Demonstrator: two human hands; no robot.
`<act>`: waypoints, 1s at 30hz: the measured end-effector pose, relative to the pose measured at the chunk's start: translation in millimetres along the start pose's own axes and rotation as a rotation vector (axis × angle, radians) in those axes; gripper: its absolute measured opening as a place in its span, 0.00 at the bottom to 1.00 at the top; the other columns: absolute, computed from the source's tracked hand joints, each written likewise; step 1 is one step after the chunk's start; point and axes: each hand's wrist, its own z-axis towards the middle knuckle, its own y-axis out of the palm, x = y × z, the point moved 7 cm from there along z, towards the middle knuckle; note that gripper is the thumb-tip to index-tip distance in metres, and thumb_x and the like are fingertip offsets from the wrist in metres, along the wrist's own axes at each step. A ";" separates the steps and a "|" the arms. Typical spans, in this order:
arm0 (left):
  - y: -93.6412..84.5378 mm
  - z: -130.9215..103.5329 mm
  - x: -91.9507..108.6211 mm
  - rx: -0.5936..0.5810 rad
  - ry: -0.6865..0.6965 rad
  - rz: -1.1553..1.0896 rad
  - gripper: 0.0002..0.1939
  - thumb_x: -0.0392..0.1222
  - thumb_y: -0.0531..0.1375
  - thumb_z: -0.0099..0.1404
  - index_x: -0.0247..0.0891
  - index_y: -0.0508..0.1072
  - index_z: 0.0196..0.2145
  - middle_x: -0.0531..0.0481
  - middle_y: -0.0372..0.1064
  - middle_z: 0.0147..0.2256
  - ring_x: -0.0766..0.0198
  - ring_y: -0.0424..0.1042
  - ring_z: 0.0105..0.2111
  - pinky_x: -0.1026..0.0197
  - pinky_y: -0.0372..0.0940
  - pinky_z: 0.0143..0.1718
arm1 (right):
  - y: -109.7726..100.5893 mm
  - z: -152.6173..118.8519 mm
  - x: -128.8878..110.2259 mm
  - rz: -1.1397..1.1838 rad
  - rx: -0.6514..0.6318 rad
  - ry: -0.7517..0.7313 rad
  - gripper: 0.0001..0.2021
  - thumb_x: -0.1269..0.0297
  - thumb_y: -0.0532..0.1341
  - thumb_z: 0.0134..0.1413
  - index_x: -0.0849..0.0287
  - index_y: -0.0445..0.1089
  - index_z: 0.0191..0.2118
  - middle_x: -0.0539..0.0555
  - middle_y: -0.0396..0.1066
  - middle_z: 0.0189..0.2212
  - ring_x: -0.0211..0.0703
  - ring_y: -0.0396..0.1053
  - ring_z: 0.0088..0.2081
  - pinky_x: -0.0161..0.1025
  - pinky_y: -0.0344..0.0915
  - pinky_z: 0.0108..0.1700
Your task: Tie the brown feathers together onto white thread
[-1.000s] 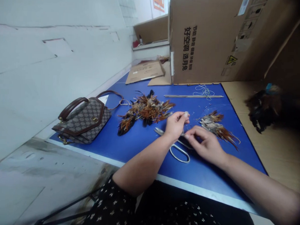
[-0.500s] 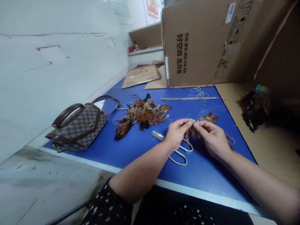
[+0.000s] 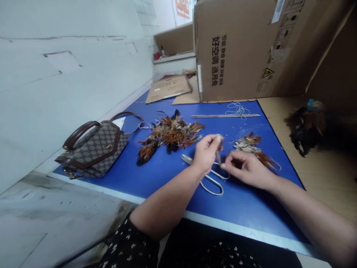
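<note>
My left hand (image 3: 207, 152) pinches one end of a small brownish feather (image 3: 218, 155) above the blue tabletop. The thumb and forefinger of my right hand (image 3: 247, 167) are closed at the feather's lower tip. Metal scissors (image 3: 210, 184) lie under and between my hands, partly covered by the left one. A small pile of brown and cream feathers (image 3: 248, 143) lies just beyond my right hand. Farther left is a larger heap of brown, orange and black feathers (image 3: 171, 133).
A patterned handbag (image 3: 96, 152) stands at the left of the blue table (image 3: 162, 180). Thin sticks (image 3: 223, 116) and tangled thread (image 3: 239, 110) lie toward the back. A big cardboard box (image 3: 242, 50) rises behind; a dark feather bundle (image 3: 306, 126) lies on cardboard at right.
My hands have drawn apart; the right one moved down toward me and the left slightly left. A feather now shows between them, and the small pile behind is uncovered.
</note>
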 end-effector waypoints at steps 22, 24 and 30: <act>0.7 -1.4 6.3 0.033 0.027 -0.034 0.17 0.52 0.71 0.61 0.34 0.76 0.35 0.47 0.77 0.36 0.66 0.76 0.35 0.59 0.69 0.45 | 19.1 -15.9 -37.2 -0.119 0.074 -0.373 0.08 0.70 0.62 0.65 0.55 0.76 0.46 0.55 0.79 0.38 0.44 0.78 0.39 0.40 0.75 0.45; 8.4 -6.4 0.5 -0.037 -0.035 -0.046 0.18 0.52 0.71 0.61 0.34 0.75 0.36 0.47 0.78 0.35 0.64 0.77 0.34 0.57 0.70 0.46 | -9.1 -17.6 -34.5 -0.172 0.363 -0.352 0.07 0.70 0.64 0.63 0.55 0.76 0.45 0.54 0.79 0.37 0.44 0.77 0.37 0.41 0.73 0.44; 27.9 -21.7 -22.4 -0.276 -0.198 -0.032 0.22 0.55 0.72 0.58 0.33 0.74 0.37 0.50 0.74 0.30 0.67 0.74 0.26 0.58 0.70 0.36 | -45.6 -12.5 -8.6 -0.167 0.546 -0.205 0.16 0.63 0.65 0.65 0.55 0.75 0.56 0.57 0.75 0.40 0.46 0.75 0.37 0.45 0.73 0.44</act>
